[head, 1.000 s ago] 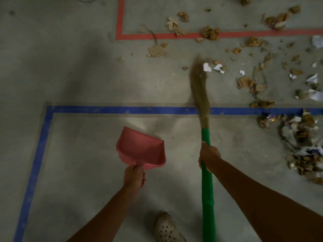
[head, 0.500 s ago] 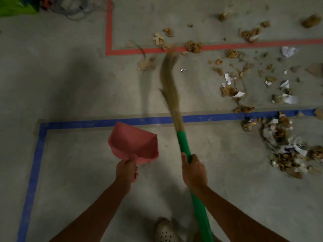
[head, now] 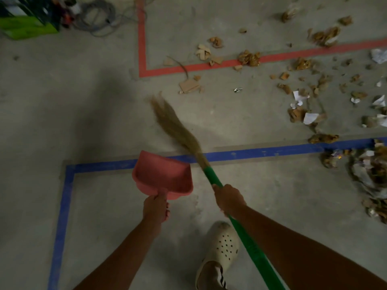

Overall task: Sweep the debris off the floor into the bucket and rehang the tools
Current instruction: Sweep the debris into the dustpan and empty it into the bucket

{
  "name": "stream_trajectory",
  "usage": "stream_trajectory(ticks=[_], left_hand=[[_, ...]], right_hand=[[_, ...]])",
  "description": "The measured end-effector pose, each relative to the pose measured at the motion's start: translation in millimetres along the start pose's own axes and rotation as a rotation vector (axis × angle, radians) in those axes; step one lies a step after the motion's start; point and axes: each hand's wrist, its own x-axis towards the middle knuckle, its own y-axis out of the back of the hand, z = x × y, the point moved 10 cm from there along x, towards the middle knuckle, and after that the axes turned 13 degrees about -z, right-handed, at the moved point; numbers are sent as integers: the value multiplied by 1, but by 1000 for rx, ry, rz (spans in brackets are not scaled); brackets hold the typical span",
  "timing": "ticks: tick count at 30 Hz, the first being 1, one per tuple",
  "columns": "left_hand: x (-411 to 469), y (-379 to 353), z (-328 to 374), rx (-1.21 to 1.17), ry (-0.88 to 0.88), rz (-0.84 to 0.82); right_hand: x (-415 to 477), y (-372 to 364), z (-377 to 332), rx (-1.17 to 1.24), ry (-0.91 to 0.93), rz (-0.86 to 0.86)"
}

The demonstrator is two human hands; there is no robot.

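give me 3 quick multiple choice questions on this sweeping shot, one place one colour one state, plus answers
1. Where is the largest debris pile?
A) far left of the view
B) right edge, by the blue tape
C) bottom centre

2. What colour is the broom handle?
A) red
B) yellow
C) green

3. The dustpan is:
A) empty, held by the left hand
B) full of scraps
C) set down, unheld

Answers:
1 B, the heap sits at the right edge by the tape.
2 C, the shaft in the right hand is green.
3 A, no scraps show inside and fingers wrap its handle.
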Motion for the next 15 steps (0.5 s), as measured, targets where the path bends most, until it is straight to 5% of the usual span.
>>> stream_trajectory(ticks=[10, 15], left_hand=[[18, -36, 46, 44, 58, -90], [17, -55, 98, 68, 23, -132]], right_hand=[[-14, 79, 71, 340, -199, 226], [-42, 96, 49, 416, -86, 338]])
